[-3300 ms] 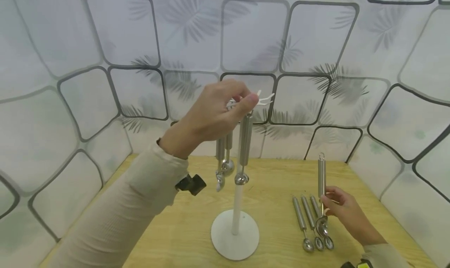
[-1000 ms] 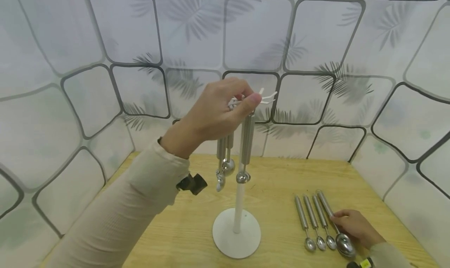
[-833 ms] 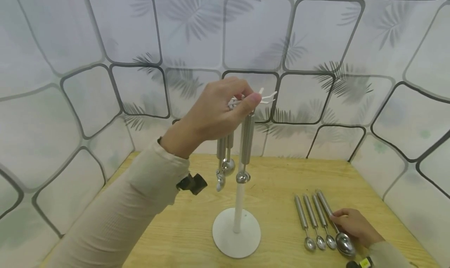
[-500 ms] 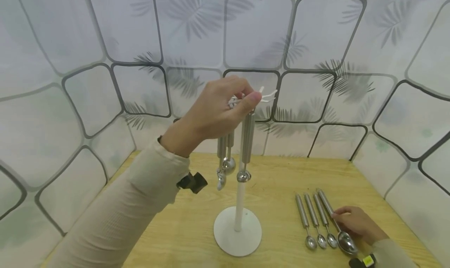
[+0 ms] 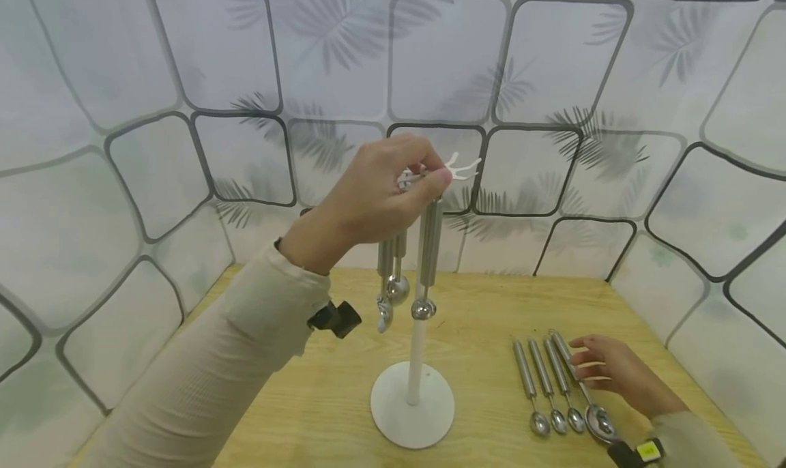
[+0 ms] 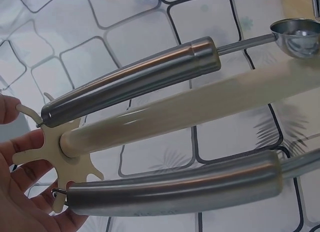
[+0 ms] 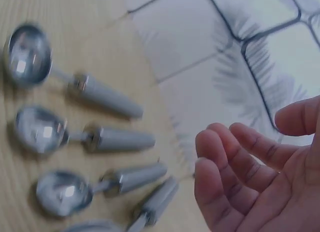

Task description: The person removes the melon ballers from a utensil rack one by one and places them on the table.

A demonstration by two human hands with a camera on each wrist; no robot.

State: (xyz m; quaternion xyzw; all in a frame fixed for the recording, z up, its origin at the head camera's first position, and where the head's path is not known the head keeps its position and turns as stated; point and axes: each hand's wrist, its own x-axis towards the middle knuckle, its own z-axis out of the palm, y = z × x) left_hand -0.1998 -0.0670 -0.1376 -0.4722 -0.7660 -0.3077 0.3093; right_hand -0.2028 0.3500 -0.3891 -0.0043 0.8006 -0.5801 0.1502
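My left hand [image 5: 389, 195] grips the hooked white top [image 6: 52, 147] of a utensil stand, thumb and fingers around its prongs. From that top hang several steel scoops; one ice cream scoop [image 5: 424, 309] dangles in front of the pole [image 5: 414, 369], and two more bowls show to its left. My right hand [image 5: 617, 372] hovers over a row of scoops on the table, fingers loosely bent and holding nothing. Nearest it lies the largest scoop [image 5: 598, 423], slanted at the row's right end. In the right wrist view, the palm [image 7: 295, 197] is bare beside the blurred scoops.
Three smaller scoops [image 5: 540, 367] lie side by side to the left of the largest one. The stand's round white base [image 5: 393, 423] sits on the wood-grain table [image 5: 295, 386]. Patterned fabric walls [image 5: 344, 59] close in the back and both sides.
My right hand, which earlier held the largest scoop upright, laid it at the row's right end, then let go and lifted off it. My left hand stays on the stand's top.
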